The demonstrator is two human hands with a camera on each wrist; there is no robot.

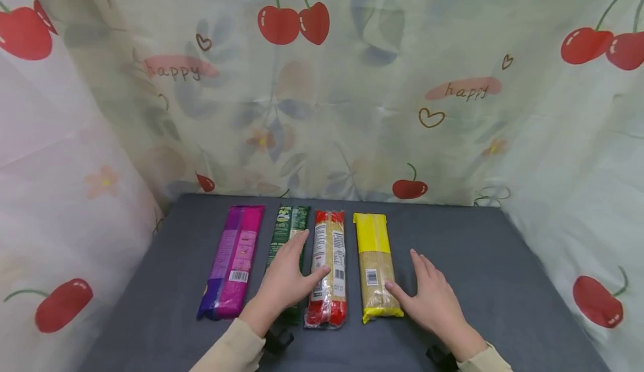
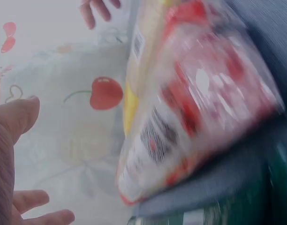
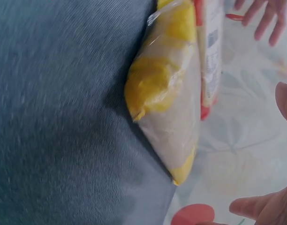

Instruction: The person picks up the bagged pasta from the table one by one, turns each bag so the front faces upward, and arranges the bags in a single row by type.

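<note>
Four long plastic packets lie side by side. My left hand point(image 1: 287, 271) is spread over the green packet point(image 1: 283, 232), covering part of it, its thumb reaching over the red-ended clear packet point(image 1: 329, 282). Straw-coloured contents show through that packet, which looks like dried pasta. My right hand point(image 1: 435, 299) hovers at the right side of the yellow-ended packet point(image 1: 377, 265), thumb at its edge and fingers apart. In the right wrist view, the yellow-ended packet point(image 3: 169, 93) lies beside my parted fingers. The left wrist view is blurred, with the red-ended packet point(image 2: 200, 93) close by.
A purple and pink packet point(image 1: 233, 265) lies at the left of the row. All rest on a dark grey tabletop point(image 1: 453, 238). Cherry-print cloth point(image 1: 352, 81) hangs behind and along both sides. Dark straps point(image 1: 278, 340) sit at my wrists.
</note>
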